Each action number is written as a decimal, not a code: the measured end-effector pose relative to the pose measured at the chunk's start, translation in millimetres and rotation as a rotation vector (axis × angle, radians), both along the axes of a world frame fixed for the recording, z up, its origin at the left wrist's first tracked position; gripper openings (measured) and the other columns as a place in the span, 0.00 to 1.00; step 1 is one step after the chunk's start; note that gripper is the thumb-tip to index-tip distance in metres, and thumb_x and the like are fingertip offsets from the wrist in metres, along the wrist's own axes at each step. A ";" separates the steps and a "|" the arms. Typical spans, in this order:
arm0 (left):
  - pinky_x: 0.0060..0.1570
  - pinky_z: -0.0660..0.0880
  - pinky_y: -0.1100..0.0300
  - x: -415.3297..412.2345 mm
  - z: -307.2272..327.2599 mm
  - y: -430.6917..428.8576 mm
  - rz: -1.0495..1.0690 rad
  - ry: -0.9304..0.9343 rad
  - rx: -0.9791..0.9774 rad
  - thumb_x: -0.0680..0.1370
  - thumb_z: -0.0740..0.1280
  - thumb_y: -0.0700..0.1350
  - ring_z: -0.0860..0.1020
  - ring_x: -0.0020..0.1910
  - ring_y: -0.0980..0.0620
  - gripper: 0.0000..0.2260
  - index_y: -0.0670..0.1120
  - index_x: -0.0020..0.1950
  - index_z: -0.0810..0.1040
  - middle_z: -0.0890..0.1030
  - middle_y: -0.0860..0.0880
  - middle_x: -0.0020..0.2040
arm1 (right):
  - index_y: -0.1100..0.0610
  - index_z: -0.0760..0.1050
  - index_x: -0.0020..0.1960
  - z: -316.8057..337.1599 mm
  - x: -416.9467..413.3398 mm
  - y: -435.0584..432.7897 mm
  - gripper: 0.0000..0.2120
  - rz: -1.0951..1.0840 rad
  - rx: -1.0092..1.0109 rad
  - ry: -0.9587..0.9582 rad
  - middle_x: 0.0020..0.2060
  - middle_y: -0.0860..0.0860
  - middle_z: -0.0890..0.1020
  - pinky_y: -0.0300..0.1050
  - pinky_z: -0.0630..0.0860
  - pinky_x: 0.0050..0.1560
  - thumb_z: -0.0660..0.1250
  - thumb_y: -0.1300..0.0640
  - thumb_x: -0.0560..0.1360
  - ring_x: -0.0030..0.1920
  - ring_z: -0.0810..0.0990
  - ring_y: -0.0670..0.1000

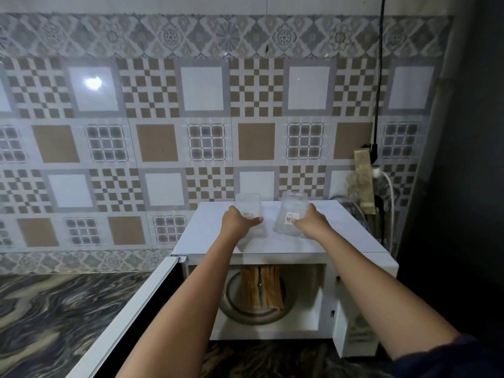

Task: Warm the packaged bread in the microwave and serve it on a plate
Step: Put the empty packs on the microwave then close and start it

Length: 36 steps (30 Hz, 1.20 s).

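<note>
A white microwave (360,261) stands on the counter with its door (131,309) swung open to the left. Inside, several slices of bread (261,289) stand on the round turntable (240,313). Two clear plastic package halves stand on top of the microwave, each with a small label. My left hand (238,221) grips the left clear piece (249,204). My right hand (309,221) grips the right clear piece (291,211), which leans a little to the left.
A dark marbled counter (54,317) stretches to the left of the open door. The patterned tile wall (152,137) rises behind. At the right, a power strip with plugs and cables (365,184) hangs beside a dark wall.
</note>
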<state>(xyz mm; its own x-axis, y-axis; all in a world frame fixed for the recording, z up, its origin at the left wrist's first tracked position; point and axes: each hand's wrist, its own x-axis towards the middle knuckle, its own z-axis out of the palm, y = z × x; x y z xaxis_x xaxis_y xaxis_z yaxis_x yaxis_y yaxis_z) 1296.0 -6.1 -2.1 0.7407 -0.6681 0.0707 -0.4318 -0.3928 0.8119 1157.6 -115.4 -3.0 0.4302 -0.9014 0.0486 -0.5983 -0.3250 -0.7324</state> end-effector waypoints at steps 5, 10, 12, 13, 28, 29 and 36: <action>0.63 0.68 0.53 -15.8 11.0 19.1 0.028 -0.042 -0.056 0.74 0.71 0.48 0.69 0.68 0.42 0.33 0.39 0.72 0.59 0.68 0.41 0.70 | 0.60 0.59 0.70 -0.7 -24.2 16.6 0.22 0.001 0.003 -0.028 0.60 0.59 0.74 0.39 0.65 0.30 0.59 0.62 0.77 0.47 0.72 0.54; 0.68 0.62 0.53 -48.7 18.4 64.0 0.056 -0.080 -0.131 0.78 0.65 0.49 0.61 0.73 0.43 0.33 0.40 0.76 0.53 0.60 0.42 0.76 | 0.61 0.59 0.70 3.9 -58.5 55.6 0.22 0.023 -0.010 -0.128 0.63 0.59 0.72 0.41 0.68 0.40 0.58 0.61 0.78 0.52 0.73 0.55; 0.70 0.60 0.53 -65.5 19.7 87.6 0.067 -0.086 -0.181 0.78 0.64 0.49 0.60 0.74 0.44 0.32 0.41 0.76 0.53 0.59 0.44 0.76 | 0.62 0.61 0.69 7.7 -71.1 73.9 0.21 0.045 -0.042 -0.135 0.64 0.59 0.71 0.41 0.67 0.48 0.59 0.61 0.77 0.60 0.72 0.58; 0.71 0.59 0.53 -74.4 20.0 100.5 0.077 -0.090 -0.210 0.78 0.64 0.49 0.59 0.74 0.45 0.31 0.41 0.76 0.54 0.59 0.44 0.76 | 0.62 0.62 0.69 9.2 -76.3 83.6 0.21 0.064 -0.058 -0.138 0.64 0.59 0.70 0.42 0.66 0.49 0.59 0.61 0.77 0.62 0.71 0.57; 0.49 0.68 0.54 -136.7 -14.8 349.2 0.564 -0.219 -0.677 0.82 0.55 0.47 0.75 0.48 0.47 0.15 0.41 0.49 0.77 0.79 0.44 0.46 | 0.59 0.74 0.61 -11.8 -57.9 314.8 0.13 0.736 -0.281 -0.203 0.60 0.54 0.77 0.40 0.67 0.56 0.63 0.57 0.77 0.61 0.74 0.52; 0.50 0.68 0.55 -133.7 -17.3 363.6 0.612 -0.172 -0.710 0.82 0.54 0.47 0.75 0.48 0.50 0.15 0.42 0.49 0.78 0.79 0.48 0.45 | 0.59 0.75 0.60 -13.6 -53.4 331.4 0.13 0.790 -0.293 -0.218 0.60 0.54 0.77 0.39 0.66 0.56 0.62 0.57 0.77 0.61 0.73 0.52; 0.37 0.71 0.62 -108.3 -77.7 437.4 0.669 0.307 -0.771 0.83 0.52 0.46 0.76 0.41 0.48 0.15 0.41 0.49 0.76 0.79 0.46 0.43 | 0.59 0.73 0.64 -39.1 -26.6 429.3 0.16 1.077 -0.350 -0.229 0.63 0.55 0.75 0.39 0.64 0.63 0.60 0.55 0.78 0.65 0.71 0.52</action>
<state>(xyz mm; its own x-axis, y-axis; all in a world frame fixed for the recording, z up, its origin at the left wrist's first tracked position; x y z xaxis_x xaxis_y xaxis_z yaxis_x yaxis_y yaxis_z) 1187.7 431.3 -79.9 0.9984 0.0269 0.0491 -0.0534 0.1920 0.9799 1131.0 313.9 -42.1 0.9166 0.0057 0.3997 0.2478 -0.7927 -0.5570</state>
